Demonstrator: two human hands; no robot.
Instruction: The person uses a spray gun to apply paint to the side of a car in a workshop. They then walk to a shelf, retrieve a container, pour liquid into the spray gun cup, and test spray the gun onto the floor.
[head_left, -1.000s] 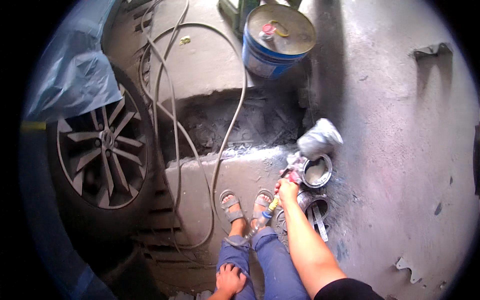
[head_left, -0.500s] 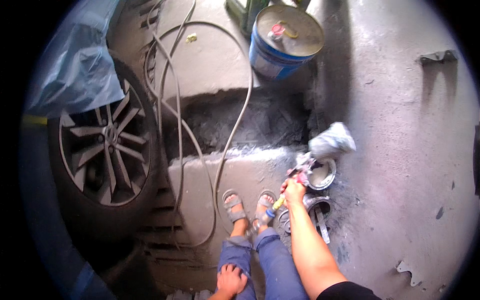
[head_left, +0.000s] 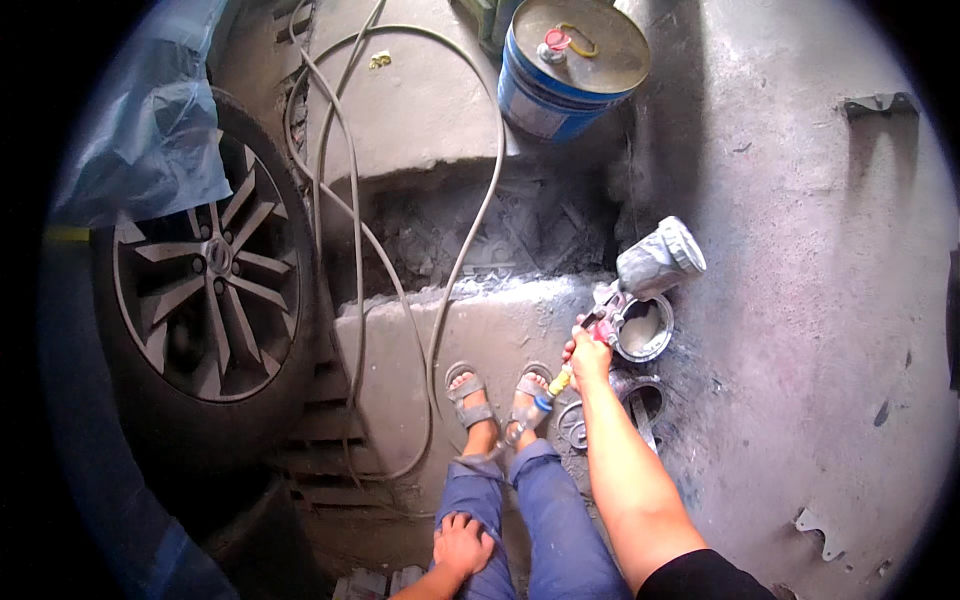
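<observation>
My right hand [head_left: 588, 358] is closed around the handle of a spray gun [head_left: 655, 260]. A grey, paint-smeared cup sits on the gun, tilted up to the right. From the bottom of the handle come a yellow fitting and a blue-and-clear piece leading toward my foot. Just below the gun stands an open can [head_left: 667, 340] with pale paint inside. Partly behind my forearm is another can [head_left: 655, 388] with a flat stick [head_left: 643, 424] beside or in it, plus a round lid [head_left: 572, 425]. My left hand [head_left: 463, 544] lies on my left trouser leg, fingers spread, holding nothing.
At the left is a car wheel [head_left: 218, 258] beneath blue plastic sheeting [head_left: 150, 160]. A grey hose [head_left: 497, 150] loops over the floor and a dark pit [head_left: 480, 230]. Beyond the pit stands a blue bucket [head_left: 535, 105]. Metal brackets [head_left: 822, 533] lie at the right.
The spray gun has shifted slightly up, and its cup now appears sharp instead of blurred. My left hand stays on my leg. The whole view has shifted a little.
</observation>
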